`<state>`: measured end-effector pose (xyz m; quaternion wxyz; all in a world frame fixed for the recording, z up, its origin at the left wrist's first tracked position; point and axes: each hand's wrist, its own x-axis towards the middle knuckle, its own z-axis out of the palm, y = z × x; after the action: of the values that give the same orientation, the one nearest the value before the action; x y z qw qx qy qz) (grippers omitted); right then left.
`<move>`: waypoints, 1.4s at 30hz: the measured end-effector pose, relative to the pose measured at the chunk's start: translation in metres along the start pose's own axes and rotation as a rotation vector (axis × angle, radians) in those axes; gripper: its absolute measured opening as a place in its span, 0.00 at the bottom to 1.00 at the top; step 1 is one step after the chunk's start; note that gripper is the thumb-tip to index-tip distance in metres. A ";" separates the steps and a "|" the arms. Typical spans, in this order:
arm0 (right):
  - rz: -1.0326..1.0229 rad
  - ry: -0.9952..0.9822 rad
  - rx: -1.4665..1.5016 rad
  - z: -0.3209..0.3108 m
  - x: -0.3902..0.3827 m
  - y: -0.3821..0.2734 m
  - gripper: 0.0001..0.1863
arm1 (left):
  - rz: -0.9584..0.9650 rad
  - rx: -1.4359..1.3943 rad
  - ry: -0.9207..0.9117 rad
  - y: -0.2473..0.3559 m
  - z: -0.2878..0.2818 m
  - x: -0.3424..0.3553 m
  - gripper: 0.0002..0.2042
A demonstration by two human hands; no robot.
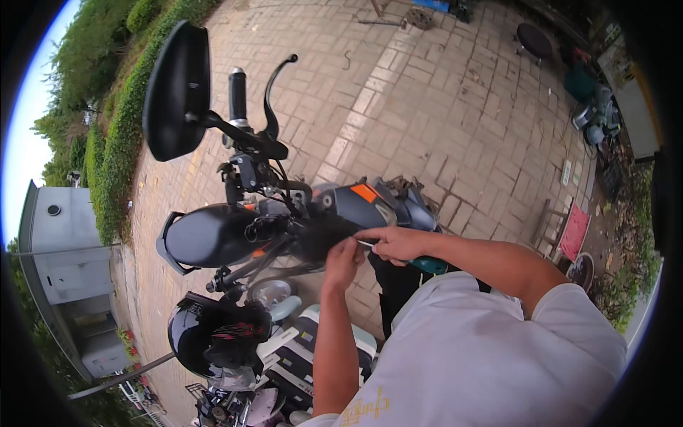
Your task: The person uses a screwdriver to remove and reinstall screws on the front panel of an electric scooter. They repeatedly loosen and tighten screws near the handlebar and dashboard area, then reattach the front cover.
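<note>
A dark motorcycle with an orange patch stands in front of me. Its black mirror, handlebar grip and curved lever rise at the upper left. Over the dark middle part of the bike, my two hands come together. My right hand is closed around a thin, light rod-like thing, with the index finger stretched along toward the left hand. The fingers of my left hand are pinched near the rod's end; what they hold is too small to tell. A teal thing shows below my right wrist.
A black helmet with red marks sits at the lower left, beside white-and-black panels. Brick paving lies beyond the bike. A round black stool stands far right, near a red mat. A hedge runs along the left.
</note>
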<state>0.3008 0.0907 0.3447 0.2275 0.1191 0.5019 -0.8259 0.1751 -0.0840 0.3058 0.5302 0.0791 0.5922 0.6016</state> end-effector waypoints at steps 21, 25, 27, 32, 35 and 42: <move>-0.181 0.111 0.116 -0.005 0.049 0.018 0.31 | 0.330 0.954 0.573 0.017 0.019 -0.015 0.11; -0.189 0.097 0.173 -0.002 0.048 0.019 0.31 | 0.325 1.336 0.889 0.060 0.027 -0.042 0.20; -0.180 0.108 0.177 0.000 0.048 0.019 0.31 | 0.375 1.560 0.998 0.085 0.025 -0.051 0.29; -0.190 0.127 0.168 0.000 0.048 0.021 0.32 | 0.053 1.597 0.604 0.126 0.000 -0.035 0.22; -0.197 0.131 0.167 -0.001 0.044 0.022 0.31 | 0.058 1.261 0.455 0.121 -0.014 -0.029 0.18; -0.225 0.117 0.126 -0.002 0.036 0.024 0.32 | 0.193 1.114 0.479 0.102 -0.019 -0.039 0.15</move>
<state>0.2818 0.0738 0.3097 0.0958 0.1241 0.4717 -0.8677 0.1228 -0.0977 0.4023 0.2043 0.2603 0.9105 0.2479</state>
